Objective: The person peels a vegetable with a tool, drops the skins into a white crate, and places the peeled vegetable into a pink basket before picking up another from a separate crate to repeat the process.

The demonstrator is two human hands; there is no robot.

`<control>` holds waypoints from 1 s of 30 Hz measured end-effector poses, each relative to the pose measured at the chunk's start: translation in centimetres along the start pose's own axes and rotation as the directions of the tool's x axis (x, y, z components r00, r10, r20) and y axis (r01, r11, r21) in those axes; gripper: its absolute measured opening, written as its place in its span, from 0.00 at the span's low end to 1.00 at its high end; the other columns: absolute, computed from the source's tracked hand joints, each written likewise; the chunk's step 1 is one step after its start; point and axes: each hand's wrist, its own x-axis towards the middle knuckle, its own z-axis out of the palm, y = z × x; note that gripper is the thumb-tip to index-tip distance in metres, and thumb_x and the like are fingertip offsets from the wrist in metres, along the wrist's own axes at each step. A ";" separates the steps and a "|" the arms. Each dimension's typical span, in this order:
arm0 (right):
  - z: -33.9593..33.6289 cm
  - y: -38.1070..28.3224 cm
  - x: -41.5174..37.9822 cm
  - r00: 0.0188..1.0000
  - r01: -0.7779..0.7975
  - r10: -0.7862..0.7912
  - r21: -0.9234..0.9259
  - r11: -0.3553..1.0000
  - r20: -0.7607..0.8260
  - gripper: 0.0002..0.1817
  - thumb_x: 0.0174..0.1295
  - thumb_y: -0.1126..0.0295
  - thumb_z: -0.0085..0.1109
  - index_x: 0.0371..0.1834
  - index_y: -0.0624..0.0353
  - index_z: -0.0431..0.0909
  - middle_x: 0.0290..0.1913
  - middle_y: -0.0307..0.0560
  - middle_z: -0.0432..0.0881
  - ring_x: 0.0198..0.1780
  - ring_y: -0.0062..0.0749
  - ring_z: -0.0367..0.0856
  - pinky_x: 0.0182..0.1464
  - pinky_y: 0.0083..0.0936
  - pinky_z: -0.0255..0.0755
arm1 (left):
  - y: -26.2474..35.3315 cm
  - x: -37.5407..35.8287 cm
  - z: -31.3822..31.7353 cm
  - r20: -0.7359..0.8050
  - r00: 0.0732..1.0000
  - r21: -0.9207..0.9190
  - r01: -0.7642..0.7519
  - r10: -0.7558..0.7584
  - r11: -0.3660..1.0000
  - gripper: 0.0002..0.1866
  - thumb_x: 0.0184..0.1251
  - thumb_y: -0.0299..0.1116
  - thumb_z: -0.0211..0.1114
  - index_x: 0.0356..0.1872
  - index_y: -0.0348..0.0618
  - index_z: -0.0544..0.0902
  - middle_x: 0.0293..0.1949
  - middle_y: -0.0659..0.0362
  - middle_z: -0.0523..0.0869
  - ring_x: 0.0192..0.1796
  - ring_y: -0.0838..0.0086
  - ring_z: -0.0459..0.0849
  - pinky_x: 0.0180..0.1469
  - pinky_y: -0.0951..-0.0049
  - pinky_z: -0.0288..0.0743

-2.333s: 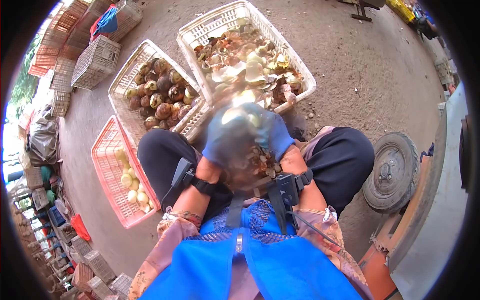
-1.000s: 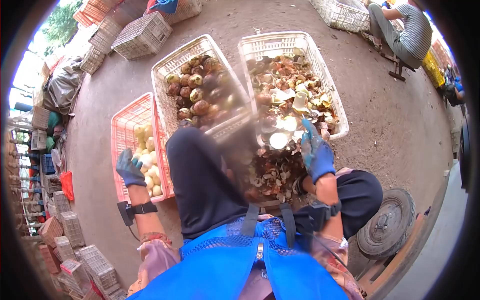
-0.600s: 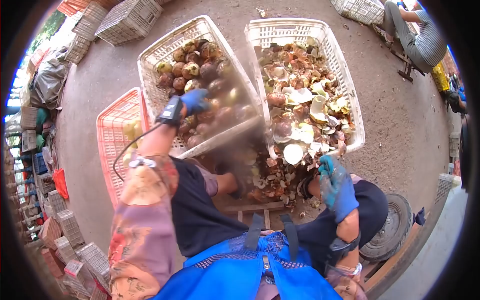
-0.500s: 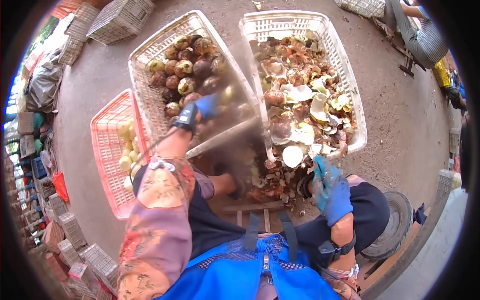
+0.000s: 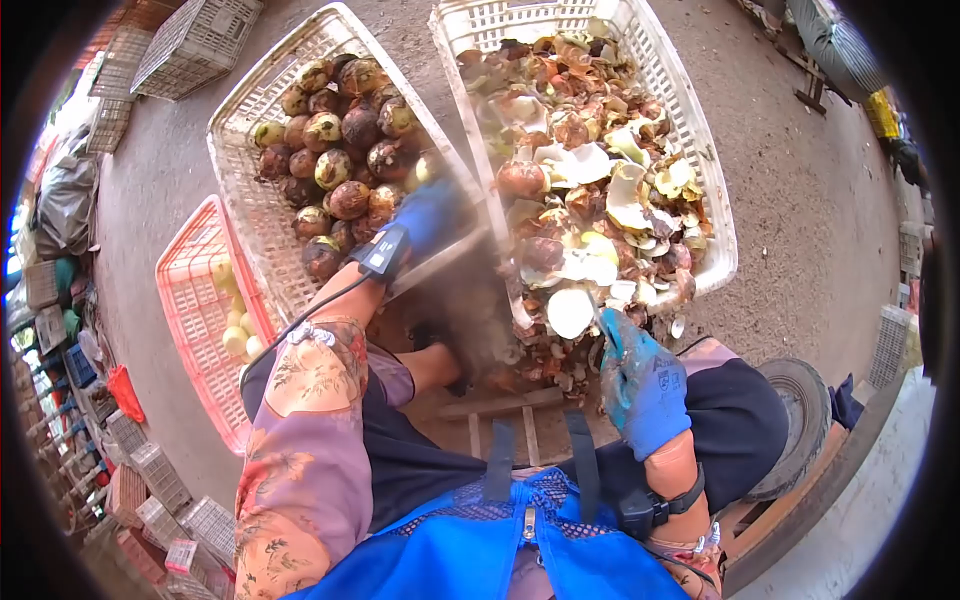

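My left hand, in a blue glove and smeared by motion, is at the near right corner of a white crate of round brown and green fruits or vegetables. What it touches is hidden. My right hand, gloved in blue, has its fingers wrapped round something I cannot make out, perhaps a thin tool pointing up. It is just below a second white crate, full of peelings. A pale round cut piece lies on the peelings near my right fingertips.
Pale peeled pieces lie in a pink crate at the left. More peelings are on the ground between my feet. A tire lies at the right. Stacked crates stand at the upper left; another person sits at the upper right.
The crates appear shifted left and up in the view. My left hand is still over the near right part of the fruit crate; my right hand has moved slightly down and left.
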 end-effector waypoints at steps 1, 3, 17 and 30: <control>0.0 0.1 0.0 1.000 -0.004 0.004 -0.001 1.000 -0.001 0.27 0.56 0.75 0.56 0.63 0.59 0.73 0.41 0.56 0.83 0.40 0.53 0.81 0.42 0.41 0.76 | 0.3 -0.1 -0.5 0.025 0.999 -0.020 -0.021 0.022 1.000 0.25 0.55 0.40 0.66 0.54 0.39 0.77 0.46 0.42 0.79 0.49 0.46 0.81 0.49 0.51 0.76; -0.1 0.1 0.3 0.990 -0.049 0.072 0.187 0.981 -0.120 0.25 0.61 0.72 0.56 0.64 0.59 0.72 0.42 0.57 0.84 0.40 0.55 0.82 0.41 0.40 0.76 | 0.5 -0.2 -1.2 0.044 0.999 -0.045 0.034 -0.032 0.998 0.26 0.54 0.42 0.68 0.52 0.39 0.77 0.44 0.41 0.81 0.47 0.46 0.82 0.48 0.54 0.77; 1.3 -4.8 0.5 0.996 0.075 0.005 0.847 0.526 -0.091 0.24 0.69 0.75 0.48 0.69 0.59 0.67 0.50 0.44 0.81 0.47 0.25 0.77 0.49 0.24 0.74 | 10.6 -12.9 -9.5 -0.407 0.896 -0.913 -0.407 -0.179 0.037 0.17 0.68 0.29 0.61 0.56 0.36 0.76 0.52 0.58 0.82 0.52 0.74 0.80 0.60 0.75 0.73; 2.5 -4.9 -3.3 0.999 -0.026 0.020 0.989 -0.147 0.029 0.22 0.73 0.65 0.50 0.69 0.55 0.69 0.36 0.37 0.82 0.30 0.18 0.80 0.28 0.17 0.75 | 22.5 -18.0 -9.6 -0.203 0.950 -0.979 -0.191 -0.239 0.072 0.34 0.57 0.18 0.62 0.68 0.35 0.67 0.50 0.58 0.83 0.39 0.79 0.82 0.37 0.81 0.76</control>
